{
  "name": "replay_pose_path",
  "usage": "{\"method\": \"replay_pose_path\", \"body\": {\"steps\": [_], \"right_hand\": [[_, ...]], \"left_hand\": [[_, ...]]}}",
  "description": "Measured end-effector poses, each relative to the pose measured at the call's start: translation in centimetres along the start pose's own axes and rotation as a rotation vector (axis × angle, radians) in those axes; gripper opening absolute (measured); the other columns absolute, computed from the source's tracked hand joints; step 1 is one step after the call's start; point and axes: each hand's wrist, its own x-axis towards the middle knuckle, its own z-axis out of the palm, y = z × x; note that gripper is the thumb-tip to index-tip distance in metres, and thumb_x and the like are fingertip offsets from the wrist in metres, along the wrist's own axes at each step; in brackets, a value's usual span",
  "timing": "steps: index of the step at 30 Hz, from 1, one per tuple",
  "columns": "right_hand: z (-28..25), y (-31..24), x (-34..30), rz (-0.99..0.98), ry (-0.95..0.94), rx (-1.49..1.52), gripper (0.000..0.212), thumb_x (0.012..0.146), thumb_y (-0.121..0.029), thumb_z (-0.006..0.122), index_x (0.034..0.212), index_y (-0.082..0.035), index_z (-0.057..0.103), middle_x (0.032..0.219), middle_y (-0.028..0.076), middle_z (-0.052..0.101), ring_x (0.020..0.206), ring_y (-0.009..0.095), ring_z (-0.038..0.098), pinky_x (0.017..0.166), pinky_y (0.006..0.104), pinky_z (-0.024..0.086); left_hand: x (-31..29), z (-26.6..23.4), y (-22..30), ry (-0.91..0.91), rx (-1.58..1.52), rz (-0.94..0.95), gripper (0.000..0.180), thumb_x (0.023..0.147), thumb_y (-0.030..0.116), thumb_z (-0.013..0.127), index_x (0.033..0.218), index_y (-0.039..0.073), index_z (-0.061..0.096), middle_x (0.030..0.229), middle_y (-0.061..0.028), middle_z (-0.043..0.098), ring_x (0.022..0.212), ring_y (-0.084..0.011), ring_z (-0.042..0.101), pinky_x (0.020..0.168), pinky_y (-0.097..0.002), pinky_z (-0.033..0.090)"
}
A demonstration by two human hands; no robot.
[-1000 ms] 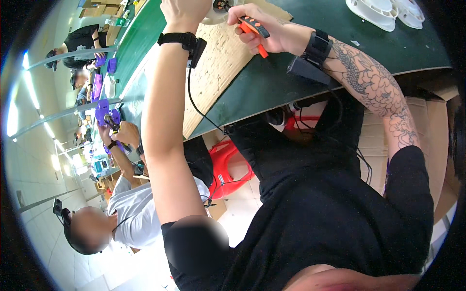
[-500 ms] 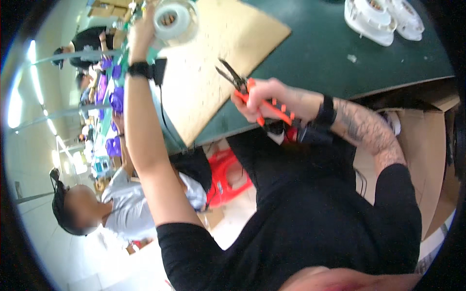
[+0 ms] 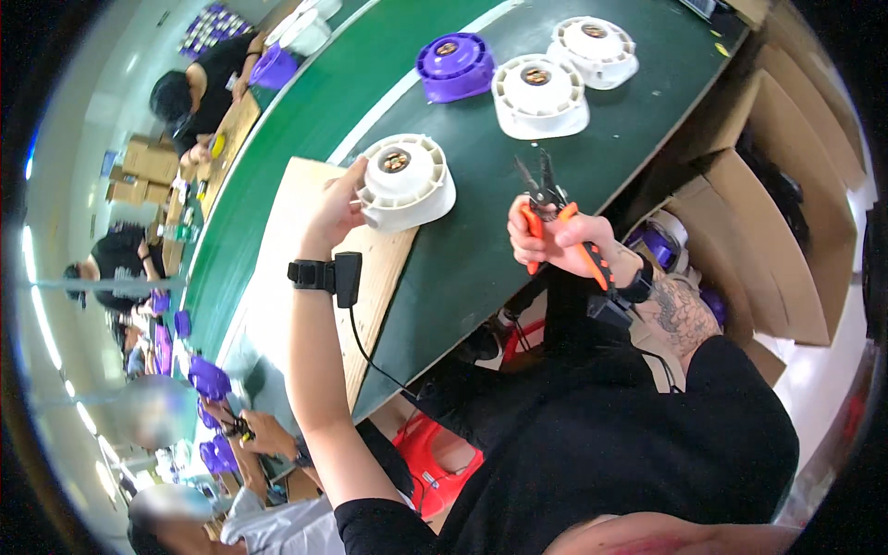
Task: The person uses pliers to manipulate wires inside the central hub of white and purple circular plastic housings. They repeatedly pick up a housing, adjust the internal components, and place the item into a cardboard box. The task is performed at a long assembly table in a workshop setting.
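My left hand (image 3: 338, 208) grips the left rim of a round white plastic housing (image 3: 407, 180) with a brass-coloured centre, which rests on a light wooden board (image 3: 305, 268) on the green table (image 3: 462, 250). My right hand (image 3: 555, 240) holds orange-handled pliers (image 3: 555, 217) with the dark jaws pointing up, a short way right of the housing and above the table. Both wrists wear black bands, and a cable runs from the left one.
Farther along the table stand a purple housing (image 3: 455, 65) and two more white housings (image 3: 539, 92) (image 3: 595, 49). Open cardboard boxes (image 3: 768, 231) stand to the right. Other people work at the left along the table, with purple parts (image 3: 208, 379). A red stool (image 3: 435, 458) is below.
The view has shifted, bringing more housings into sight. My left hand now holds the white housing on the board. My right hand with the pliers has come back from the board, above the green table.
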Motion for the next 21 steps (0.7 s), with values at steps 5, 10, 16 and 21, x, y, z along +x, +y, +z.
{"method": "replay_pose_path", "body": {"steps": [5,10,16,21], "right_hand": [[-0.3,-0.4,-9.1,-0.045,0.167,-0.149,0.048,0.068,-0.029,0.074,0.103,-0.006,0.05,0.08,0.0,0.049,0.074,0.011,0.049,0.069,0.0272,0.039],[0.1,0.3,-20.9,-0.039,0.596,-0.399,0.025,0.076,-0.023,0.069,0.092,-0.011,0.054,0.082,-0.004,0.052,0.073,0.005,0.05,0.063,0.0215,0.041],[-2.1,-1.4,-37.6,-0.182,1.221,-0.534,0.019,0.084,-0.025,0.066,0.078,-0.011,0.054,0.067,-0.006,0.046,0.062,0.005,0.045,0.058,0.023,0.037],[-8.7,-0.1,-51.0,0.209,1.663,-0.747,0.03,0.086,-0.037,0.061,0.071,-0.012,0.051,0.063,-0.003,0.048,0.057,0.007,0.045,0.054,0.0266,0.034]], "left_hand": [[7.6,5.6,1.4,0.284,0.911,0.207,0.051,0.099,0.052,0.058,0.102,0.004,0.073,0.075,-0.003,0.068,0.067,-0.0123,0.064,0.054,-0.029,0.048],[6.5,8.6,2.6,0.062,0.5,0.244,0.042,0.103,0.042,0.054,0.093,0.004,0.066,0.063,0.0015,0.054,0.052,-0.0074,0.049,0.045,-0.0253,0.035],[8.5,7.3,4.1,-0.055,-0.158,0.172,0.025,0.105,0.027,0.06,0.104,0.002,0.062,0.09,-0.0059,0.067,0.077,-0.0121,0.063,0.065,-0.0228,0.052],[0.5,15.2,4.2,-0.021,0.034,0.538,0.021,0.104,0.016,0.06,0.107,-0.004,0.062,0.113,-0.0153,0.069,0.096,-0.0214,0.068,0.087,-0.0303,0.055]]}}
